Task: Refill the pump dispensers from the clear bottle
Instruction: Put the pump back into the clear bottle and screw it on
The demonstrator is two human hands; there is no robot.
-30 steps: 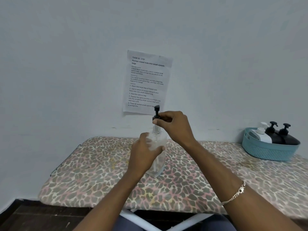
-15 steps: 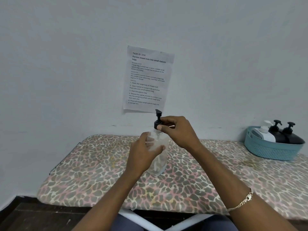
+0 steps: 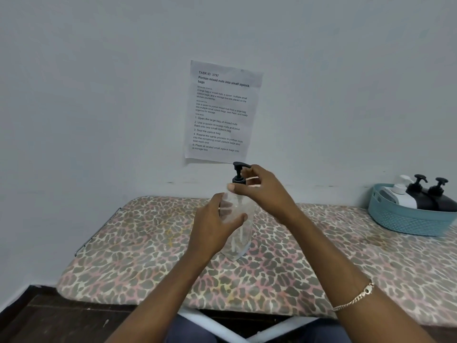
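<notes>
The table point(image 3: 138, 243) is seen closely from head height (wide-angle), faced forward and down; wall point(image 3: 99, 95) at twelve o'clock.

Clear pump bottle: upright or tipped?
Upright: the clear plastic bottle stands base-down on the leopard-print table, left hand gripping it, right hand pinching its black pump.

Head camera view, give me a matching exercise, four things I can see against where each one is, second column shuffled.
1 clear bottle
2 black pump top
3 teal basket
4 paper sheet

A stuck on the wall
B at the table's right end
C held by the left hand
D pinched by the right hand

Pairs: 1-C, 2-D, 3-B, 4-A
</notes>
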